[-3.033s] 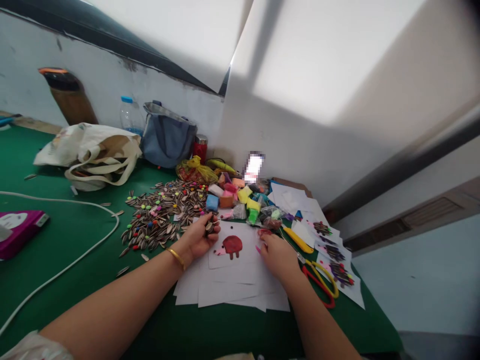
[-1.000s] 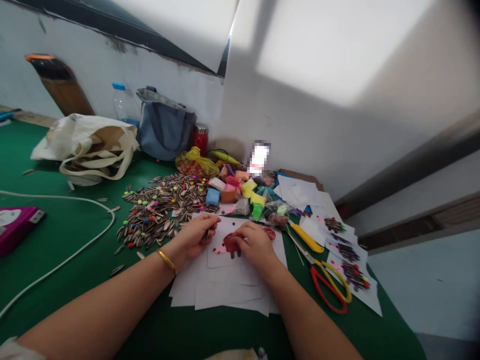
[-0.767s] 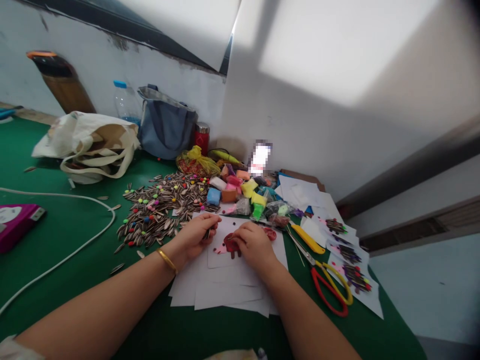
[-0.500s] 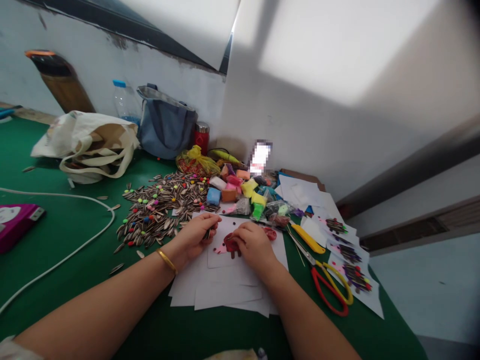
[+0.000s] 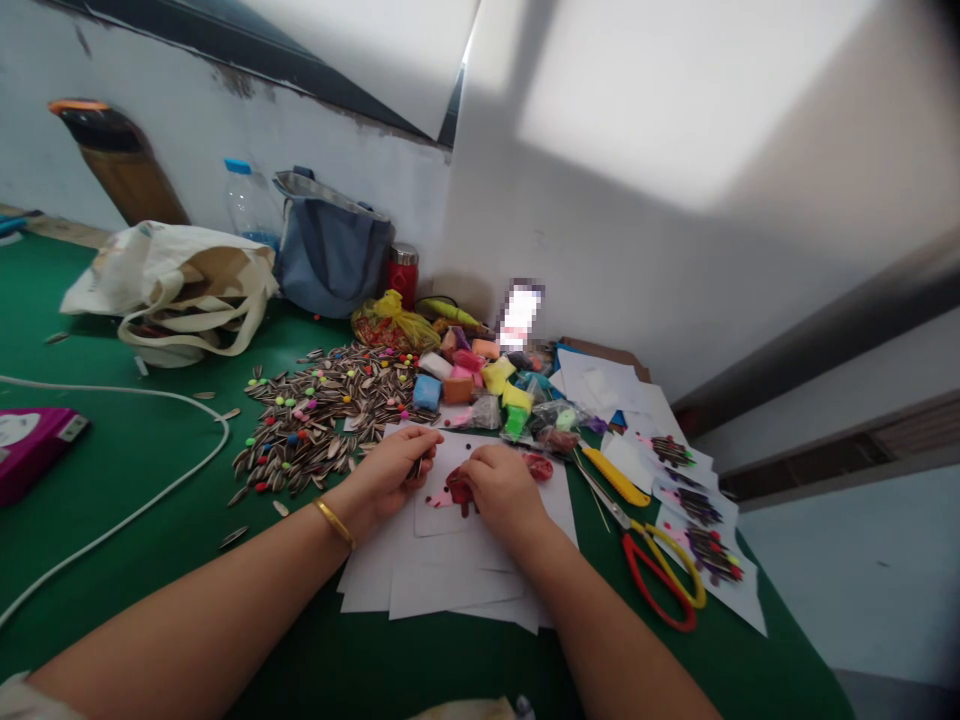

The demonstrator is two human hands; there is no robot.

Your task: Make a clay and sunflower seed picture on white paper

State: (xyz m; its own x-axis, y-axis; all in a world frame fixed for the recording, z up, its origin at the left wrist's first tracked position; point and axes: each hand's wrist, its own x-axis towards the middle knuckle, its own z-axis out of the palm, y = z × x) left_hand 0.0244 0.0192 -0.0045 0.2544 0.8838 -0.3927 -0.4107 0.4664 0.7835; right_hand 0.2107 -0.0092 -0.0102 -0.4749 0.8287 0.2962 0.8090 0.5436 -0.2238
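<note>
My left hand (image 5: 397,465) is closed over the left part of the white paper (image 5: 450,580), with dark striped sunflower seeds (image 5: 417,468) showing between its fingers. A small hedgehog-like figure lies on the sheet, with a dark red clay body (image 5: 459,488) and a pink clay snout (image 5: 439,499). Over the body's right side sits my right hand (image 5: 504,492), fingers pressed together and touching the clay. Whatever is between those fingertips is hidden. Behind that hand is a piece of dark red clay (image 5: 538,466).
A seed pile (image 5: 330,410) dotted with coloured bits lies left. Coloured clay packs (image 5: 480,375) sit behind the paper. Rightward are scissors (image 5: 637,540), a yellow cutter (image 5: 615,476) and finished seed figures (image 5: 712,555). Bags (image 5: 330,250) and a pixelated phone (image 5: 520,315) stand by the wall.
My right hand has shifted slightly left and turned over the clay body, covering more of it. My left hand stays in place with its seeds.
</note>
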